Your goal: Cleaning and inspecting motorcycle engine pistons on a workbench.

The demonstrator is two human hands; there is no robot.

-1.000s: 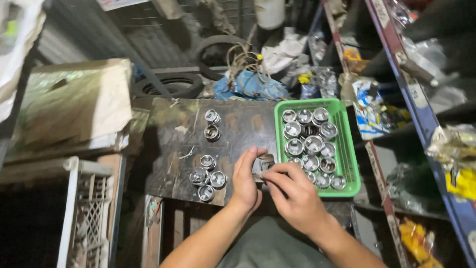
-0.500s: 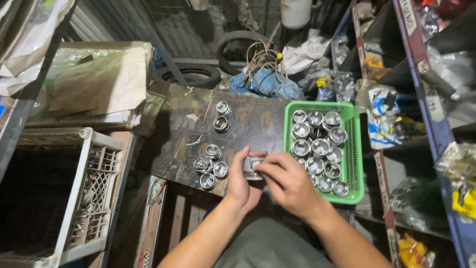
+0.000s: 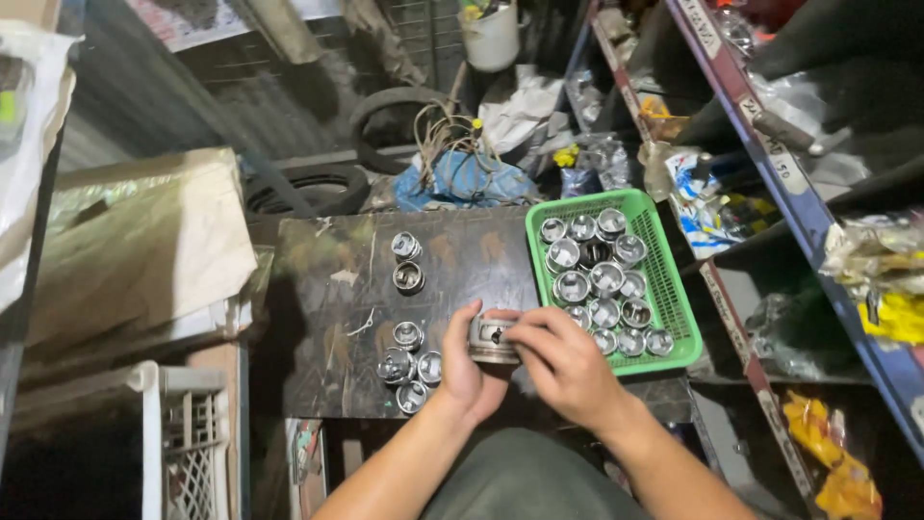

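Note:
My left hand (image 3: 469, 374) grips a shiny metal piston (image 3: 491, 340) just above the near edge of a dark worn board (image 3: 327, 327). My right hand (image 3: 568, 361) has its fingers pinched on the same piston from the right. A green plastic basket (image 3: 674, 289) to the right holds several more metal pistons (image 3: 602, 279). To the left of my hands a small cluster of pistons (image 3: 409, 356) lies on the board. Two more pistons (image 3: 407, 262) sit farther back on it.
A cardboard box wrapped in plastic (image 3: 135, 241) is at the left, a white crate (image 3: 183, 433) below it. Metal shelves (image 3: 770, 164) with packets run along the right. Tyres (image 3: 318, 188), a blue bag (image 3: 462, 178) with wires and a white bucket (image 3: 496, 34) lie beyond the board.
The view has shifted slightly. Both hands stay on the piston at the board's near edge, with the fingers of my right hand reworking their hold on it.

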